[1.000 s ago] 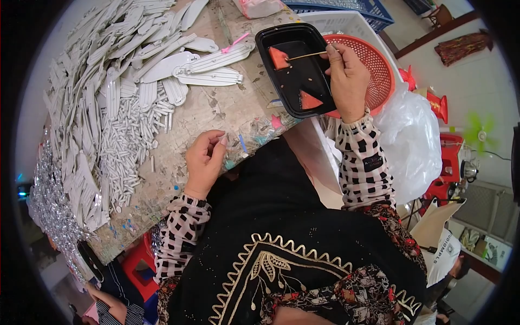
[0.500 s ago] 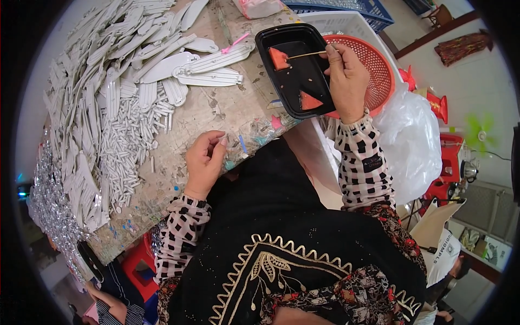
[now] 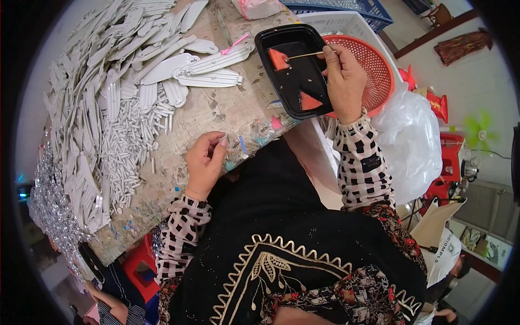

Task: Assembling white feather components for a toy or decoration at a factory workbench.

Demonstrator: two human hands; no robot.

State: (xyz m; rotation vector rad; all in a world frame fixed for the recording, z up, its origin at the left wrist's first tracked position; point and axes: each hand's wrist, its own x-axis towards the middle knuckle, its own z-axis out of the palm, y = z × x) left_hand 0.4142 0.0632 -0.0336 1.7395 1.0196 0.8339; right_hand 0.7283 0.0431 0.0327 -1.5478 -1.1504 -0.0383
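Between the thumb and fingers of my right hand (image 3: pixel 345 78) is a thin wooden skewer (image 3: pixel 306 55). Its far tip meets a red watermelon piece (image 3: pixel 278 59) at the left side of a black plastic tray (image 3: pixel 292 103). A second watermelon wedge (image 3: pixel 310 101) lies near the tray's front end, and a few seeds are scattered on the bottom. My left hand (image 3: pixel 206 162) rests at the table's front edge, fingers curled and thumb close to the index fingertip. I see nothing in it.
Heaped on the table (image 3: pixel 189 119) at left are white plastic panels (image 3: pixel 130 49) and small white cylinders (image 3: pixel 127 146). Silver tinsel (image 3: pixel 54 200) hangs beyond. At right stand a red perforated basket (image 3: pixel 379 70) and a clear plastic bag (image 3: pixel 409 146). Another person's arm (image 3: pixel 105 295) shows lower left.
My right hand has shifted very slightly left along with its forearm. The skewer and watermelon stay in place, and my left hand is still.
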